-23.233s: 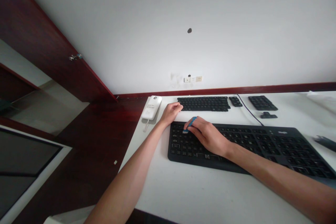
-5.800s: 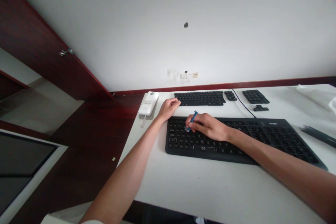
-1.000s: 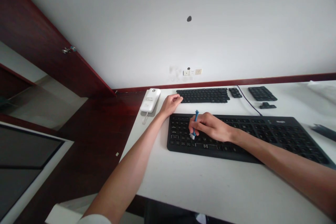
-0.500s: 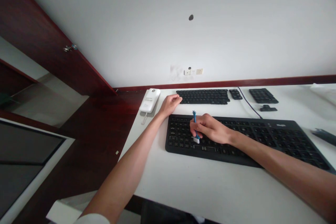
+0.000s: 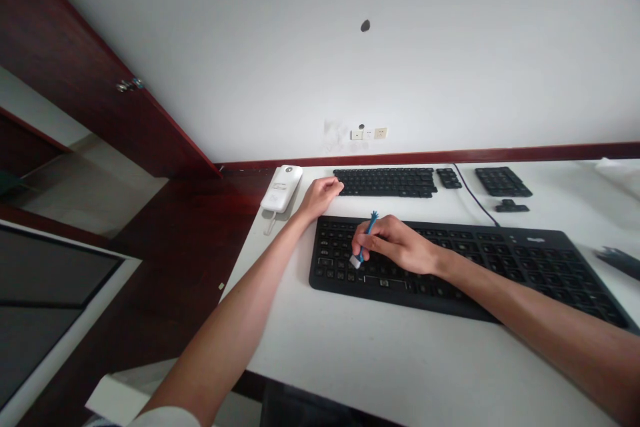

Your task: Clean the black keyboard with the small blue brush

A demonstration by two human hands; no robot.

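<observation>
A black keyboard (image 5: 455,300) with its keycaps off lies across the white desk, bare key sockets showing. My right hand (image 5: 395,243) is over its left half, fingers closed round a small brush with a blue handle (image 5: 373,219). The brush's pale head (image 5: 355,261) points down at the sockets left of the long space bar slot. Behind the keyboard, my left hand (image 5: 320,198) rests on the desk with loosely curled fingers. Its fingertips are beside the left end of a block of loose black keycaps (image 5: 385,182); I see nothing in it.
Smaller keycap groups (image 5: 449,178) (image 5: 503,181) (image 5: 511,205) lie farther right, with a black cable (image 5: 475,197) between them. A white power bank (image 5: 283,188) with a short cord is at the desk's left edge. At right are a dark object (image 5: 619,260) and white sheeting (image 5: 620,177).
My right hand has shifted slightly left over the keyboard, and the brush now tilts with its head farther left. My left hand stays by the keycaps. The whole view has shifted a little.
</observation>
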